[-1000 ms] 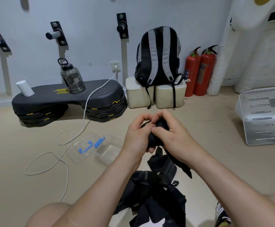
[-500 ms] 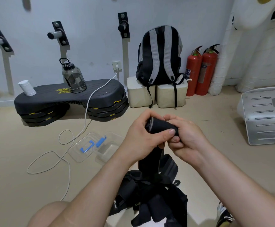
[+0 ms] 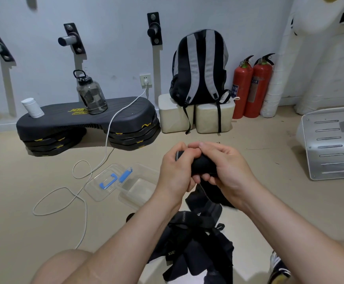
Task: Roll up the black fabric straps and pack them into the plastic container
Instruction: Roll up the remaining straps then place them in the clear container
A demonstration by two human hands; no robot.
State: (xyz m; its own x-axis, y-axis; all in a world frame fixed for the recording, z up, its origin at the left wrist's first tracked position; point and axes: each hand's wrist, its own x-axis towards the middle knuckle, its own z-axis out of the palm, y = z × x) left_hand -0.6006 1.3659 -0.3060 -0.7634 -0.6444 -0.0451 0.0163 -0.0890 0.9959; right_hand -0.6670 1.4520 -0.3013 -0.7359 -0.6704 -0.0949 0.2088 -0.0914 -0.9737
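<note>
A partly rolled black fabric strap (image 3: 203, 165) is held between both hands at mid-frame. My left hand (image 3: 176, 169) grips the roll's left end, and my right hand (image 3: 226, 167) curls around its right side. The strap's loose tail (image 3: 204, 199) hangs down to a heap of black straps (image 3: 195, 242) on the floor between my knees. The clear plastic container (image 3: 140, 189) sits open on the floor left of my hands, beside its clear lid (image 3: 109, 181) with blue clips.
A white cable (image 3: 85, 177) loops across the floor from a wall socket. A black step platform (image 3: 87, 124) carries a water bottle (image 3: 91, 95). A backpack (image 3: 200, 68) stands on beige blocks, with two red fire extinguishers (image 3: 251, 85) beside it. A grey metal panel (image 3: 333, 142) lies right.
Both hands turned the roll, and the roll grew thicker as the hanging tail shortened. My right hand shifted from under the roll to over its right side.
</note>
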